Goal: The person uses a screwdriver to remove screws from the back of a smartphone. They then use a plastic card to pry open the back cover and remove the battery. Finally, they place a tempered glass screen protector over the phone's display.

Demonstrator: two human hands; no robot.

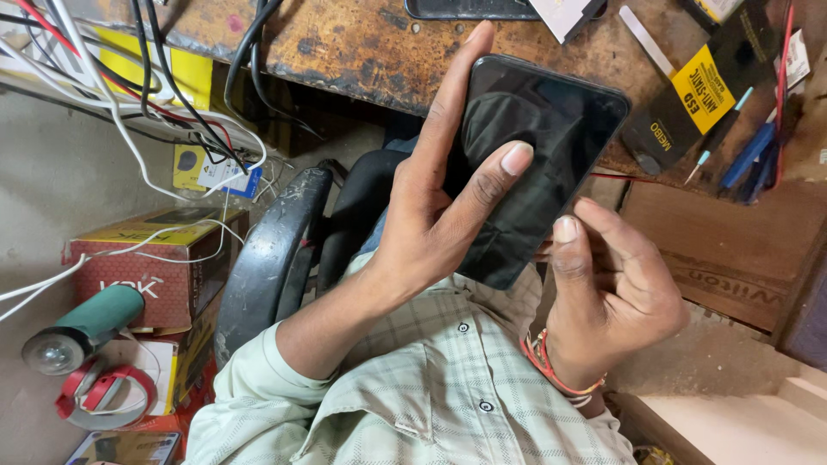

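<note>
A black smartphone (551, 146) with a dark, glossy screen is held tilted over my lap, just below the edge of a worn wooden workbench (362, 52). My left hand (439, 207) grips it from the left, fingers behind the phone and thumb lying across the screen. My right hand (612, 284) supports the phone's lower right edge, thumb tip touching the edge of the glass and fingers curled beneath. A red thread bracelet circles my right wrist.
Cables (172, 95) trail off the bench at left. Red and yellow cardboard boxes (155, 267), a green torch (82, 327) and a tape roll (103, 392) lie on the floor. A black chair arm (267, 258) sits beside me. Blue tools (749, 155) and a black-yellow packet (689, 103) rest on the bench.
</note>
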